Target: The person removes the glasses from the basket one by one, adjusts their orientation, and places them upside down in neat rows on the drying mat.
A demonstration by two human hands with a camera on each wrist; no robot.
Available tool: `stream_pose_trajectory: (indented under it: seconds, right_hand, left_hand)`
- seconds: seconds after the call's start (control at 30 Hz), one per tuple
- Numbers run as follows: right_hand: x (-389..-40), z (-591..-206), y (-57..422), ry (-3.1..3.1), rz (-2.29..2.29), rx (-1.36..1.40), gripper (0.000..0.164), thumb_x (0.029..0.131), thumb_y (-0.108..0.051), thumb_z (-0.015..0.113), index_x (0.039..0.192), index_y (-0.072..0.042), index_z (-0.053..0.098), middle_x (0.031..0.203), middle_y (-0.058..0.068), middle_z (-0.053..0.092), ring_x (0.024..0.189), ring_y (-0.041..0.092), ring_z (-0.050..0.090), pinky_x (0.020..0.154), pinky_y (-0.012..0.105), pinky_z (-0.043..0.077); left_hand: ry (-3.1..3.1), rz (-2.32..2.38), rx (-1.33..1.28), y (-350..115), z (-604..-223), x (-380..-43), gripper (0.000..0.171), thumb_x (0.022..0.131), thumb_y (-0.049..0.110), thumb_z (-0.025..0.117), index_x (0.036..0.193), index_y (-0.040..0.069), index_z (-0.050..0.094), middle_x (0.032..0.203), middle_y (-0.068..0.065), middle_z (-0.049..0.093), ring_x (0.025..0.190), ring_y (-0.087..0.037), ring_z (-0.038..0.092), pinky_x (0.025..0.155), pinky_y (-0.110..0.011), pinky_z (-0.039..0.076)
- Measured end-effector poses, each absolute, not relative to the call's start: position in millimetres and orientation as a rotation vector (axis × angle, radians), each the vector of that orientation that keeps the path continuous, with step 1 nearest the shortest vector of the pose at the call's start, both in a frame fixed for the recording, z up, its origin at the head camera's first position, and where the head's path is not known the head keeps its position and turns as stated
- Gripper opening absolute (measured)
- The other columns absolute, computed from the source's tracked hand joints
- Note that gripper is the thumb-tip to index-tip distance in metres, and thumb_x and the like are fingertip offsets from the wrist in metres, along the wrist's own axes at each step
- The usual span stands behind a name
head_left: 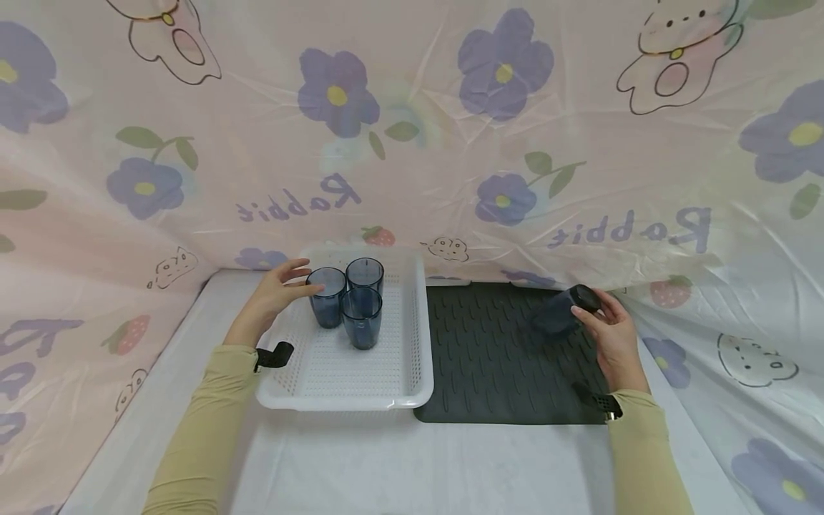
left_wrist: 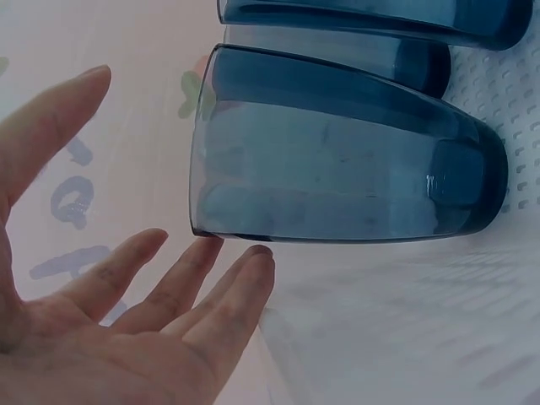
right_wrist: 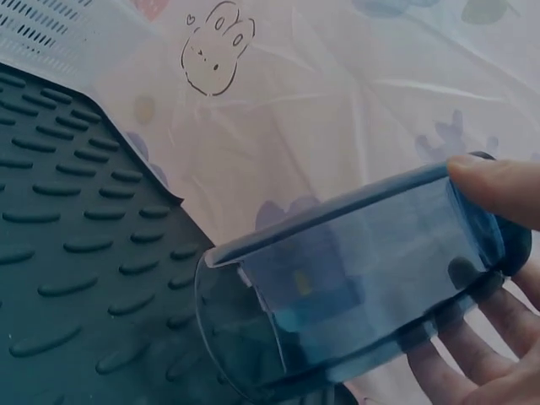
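Three blue-tinted drinking glasses stand upright, close together, in a white perforated basket (head_left: 335,379): a left glass (head_left: 326,307), a back glass (head_left: 365,275) and a front glass (head_left: 363,325). Beside the left one is my left hand (head_left: 273,297), its thumb and fingers spread; in the left wrist view the fingertips lie close against the rim side of that glass (left_wrist: 329,160), and whether they touch it cannot be told. My right hand (head_left: 614,340) holds another blue glass (head_left: 556,315) by its base, tilted with the mouth down to the left, above a dark ridged mat (head_left: 489,365).
Basket and mat lie side by side on a white-covered table (head_left: 386,465). Behind them, and along both sides, hangs a patterned curtain (head_left: 412,172) that comes down close to the mat's back edge.
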State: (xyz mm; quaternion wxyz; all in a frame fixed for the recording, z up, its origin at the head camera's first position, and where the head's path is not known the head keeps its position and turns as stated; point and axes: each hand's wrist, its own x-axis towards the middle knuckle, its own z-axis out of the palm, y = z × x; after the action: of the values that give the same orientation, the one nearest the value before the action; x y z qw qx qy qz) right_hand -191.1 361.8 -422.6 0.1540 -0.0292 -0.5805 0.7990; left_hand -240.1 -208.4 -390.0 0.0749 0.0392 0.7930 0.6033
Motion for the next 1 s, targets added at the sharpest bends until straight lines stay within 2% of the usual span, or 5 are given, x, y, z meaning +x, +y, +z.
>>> stream_pose_trajectory:
  seconds: [0.37, 0.6, 1.0]
  right_hand:
    - [-194, -431, 372, -1.694, 2.235, -0.159, 0.057, 0.079, 0.014, 0.07, 0.13, -0.009, 0.057, 0.117, -0.001, 0.059, 0.095, 0.009, 0.059, 0.074, 0.015, 0.053]
    - [-197, -433, 375, -1.719, 2.197, -0.176, 0.057, 0.079, 0.013, 0.071, 0.129, -0.01, 0.058, 0.115, -0.002, 0.06, 0.095, 0.009, 0.059, 0.076, 0.013, 0.051]
    - [-199, -433, 381, -1.817, 2.115, -0.254, 0.063, 0.078, 0.006, 0.076, 0.134, -0.013, 0.055, 0.119, -0.004, 0.057, 0.099, 0.008, 0.056, 0.081, 0.014, 0.044]
  left_hand:
    - [2.367, 1.778, 0.138, -206, -391, -243, 0.084, 0.085, 0.024, 0.075, 0.152, 0.013, 0.026, 0.151, -0.018, 0.028, 0.137, -0.04, 0.026, 0.111, -0.054, 0.026]
    - [2.386, 1.71, 0.147, -207, -392, -247, 0.089, 0.08, 0.028, 0.08, 0.151, 0.017, 0.028, 0.152, -0.014, 0.029, 0.138, -0.041, 0.024, 0.11, -0.054, 0.026]
    - [2.388, 1.648, 0.215, -206, -394, -250, 0.088, 0.081, 0.024, 0.079, 0.151, 0.011, 0.027, 0.155, -0.012, 0.022, 0.139, -0.042, 0.021, 0.11, -0.054, 0.028]
